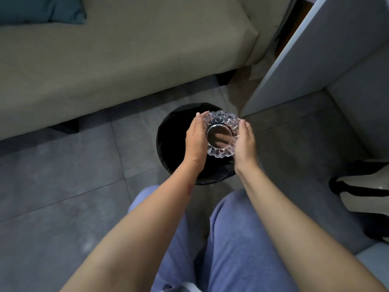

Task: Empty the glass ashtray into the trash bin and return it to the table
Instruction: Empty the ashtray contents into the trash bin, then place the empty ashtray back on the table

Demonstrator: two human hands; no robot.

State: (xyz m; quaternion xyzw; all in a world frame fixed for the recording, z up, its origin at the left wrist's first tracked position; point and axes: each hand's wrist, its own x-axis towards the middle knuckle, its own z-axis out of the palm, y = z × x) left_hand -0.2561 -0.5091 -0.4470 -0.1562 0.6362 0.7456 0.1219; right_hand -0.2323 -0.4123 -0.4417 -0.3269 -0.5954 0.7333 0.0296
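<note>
A faceted clear glass ashtray (220,133) is held over the round black trash bin (172,133), which stands on the grey tiled floor. The ashtray is turned so its flat round base faces me. My left hand (195,138) presses on its left side and my right hand (245,142) on its right side. Most of the bin's right half is hidden behind my hands and the ashtray. The bin's inside looks dark and I cannot make out its contents.
A beige sofa (117,60) runs along the far side, with a teal cushion (42,9) at the top left. A grey cabinet panel (305,60) stands to the right. A black-strapped bag (362,192) lies at the right edge. My legs in blue trousers (231,239) are below.
</note>
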